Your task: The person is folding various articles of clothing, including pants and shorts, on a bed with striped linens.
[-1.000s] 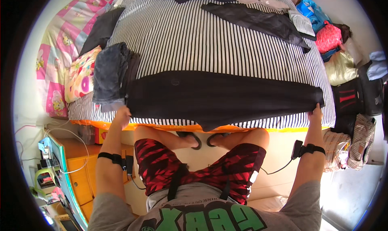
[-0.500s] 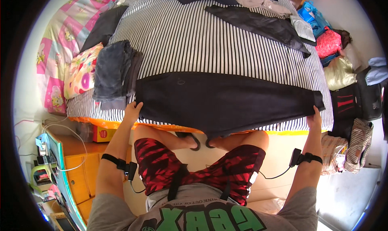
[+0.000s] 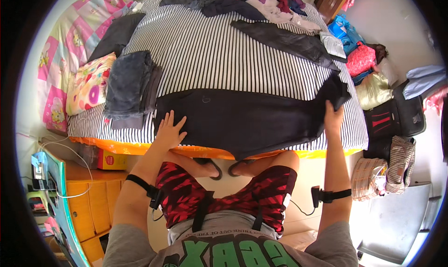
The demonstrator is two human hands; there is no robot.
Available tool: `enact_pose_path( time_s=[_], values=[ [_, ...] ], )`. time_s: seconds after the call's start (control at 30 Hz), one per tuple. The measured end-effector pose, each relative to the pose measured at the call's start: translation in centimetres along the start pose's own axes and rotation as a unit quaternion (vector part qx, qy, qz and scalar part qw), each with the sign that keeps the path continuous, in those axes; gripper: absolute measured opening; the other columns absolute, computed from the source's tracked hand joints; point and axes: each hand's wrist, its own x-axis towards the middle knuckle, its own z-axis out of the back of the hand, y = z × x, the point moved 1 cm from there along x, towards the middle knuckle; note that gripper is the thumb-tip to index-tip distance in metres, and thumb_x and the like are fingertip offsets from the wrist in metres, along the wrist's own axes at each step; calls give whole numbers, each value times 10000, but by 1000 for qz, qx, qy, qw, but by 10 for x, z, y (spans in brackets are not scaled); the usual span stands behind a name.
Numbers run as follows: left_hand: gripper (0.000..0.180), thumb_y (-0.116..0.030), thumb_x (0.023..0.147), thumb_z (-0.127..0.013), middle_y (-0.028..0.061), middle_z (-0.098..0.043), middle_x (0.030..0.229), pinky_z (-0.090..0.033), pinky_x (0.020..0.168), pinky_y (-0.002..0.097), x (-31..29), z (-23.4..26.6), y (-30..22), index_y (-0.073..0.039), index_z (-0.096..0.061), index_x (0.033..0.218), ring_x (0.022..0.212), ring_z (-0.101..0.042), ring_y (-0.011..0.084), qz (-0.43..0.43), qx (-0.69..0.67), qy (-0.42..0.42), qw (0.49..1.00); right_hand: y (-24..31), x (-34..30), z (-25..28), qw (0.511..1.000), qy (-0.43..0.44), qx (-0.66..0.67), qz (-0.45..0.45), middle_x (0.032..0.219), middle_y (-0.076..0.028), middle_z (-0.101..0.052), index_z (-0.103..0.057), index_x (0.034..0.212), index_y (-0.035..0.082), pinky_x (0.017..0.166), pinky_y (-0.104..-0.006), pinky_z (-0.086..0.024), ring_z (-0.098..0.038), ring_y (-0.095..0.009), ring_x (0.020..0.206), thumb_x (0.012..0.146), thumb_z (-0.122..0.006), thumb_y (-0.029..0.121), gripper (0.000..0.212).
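Black trousers (image 3: 242, 115) lie lengthwise along the near edge of the bed, one leg over the other. My left hand (image 3: 171, 131) rests flat on their left end with its fingers spread. At the other end, my right hand (image 3: 333, 118) is closed on the trousers' leg part, which bunches up and bends away toward the far side. A pile of folded dark grey trousers (image 3: 129, 85) sits just left of the black pair.
A striped sheet (image 3: 196, 57) covers the bed. Dark leather-like trousers (image 3: 284, 43) and heaped clothes (image 3: 224, 5) lie farther back. At left are a patterned pillow (image 3: 91, 82) and a wooden cabinet (image 3: 88, 197). Bags (image 3: 373, 92) crowd the right side.
My right hand has moved inward and away from me, bending the right end of the black trousers up. My left hand has gone from gripping the left edge to lying flat on the cloth.
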Motion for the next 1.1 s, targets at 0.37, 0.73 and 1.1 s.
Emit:
enact_pose_path(
  time_s=[0.37, 0.73, 1.1],
  values=[
    [691, -461, 890, -561, 266, -71, 1559, -172, 1152, 512, 3, -7, 7, -295, -277, 1498, 1446, -109, 419, 27, -17, 89, 995, 63, -184, -135, 905, 247, -210, 277, 1227, -314, -543, -462, 1261, -50, 1030, -426, -409, -516, -452, 1188, 746, -765, 272, 678],
    [717, -455, 899, -558, 254, -20, 1568, -145, 1160, 507, 9, 0, 3, -299, -223, 1514, 1459, -49, 400, 59, -5, 144, 988, -9, -133, -80, 876, 214, -381, 204, 1478, -245, -326, -425, 1392, 115, 1027, -564, -342, -339, -445, 1332, 888, -580, 408, 604],
    [757, -434, 895, -575, 259, 22, 1567, -120, 1163, 515, 9, 6, -6, -291, -179, 1524, 1457, -16, 414, 62, 11, 168, 984, -39, -94, -71, 865, 363, -342, 55, 1530, -283, -176, -283, 1496, 155, 1122, -530, -236, -144, -455, 1422, 856, -581, 558, 812]
  ],
)
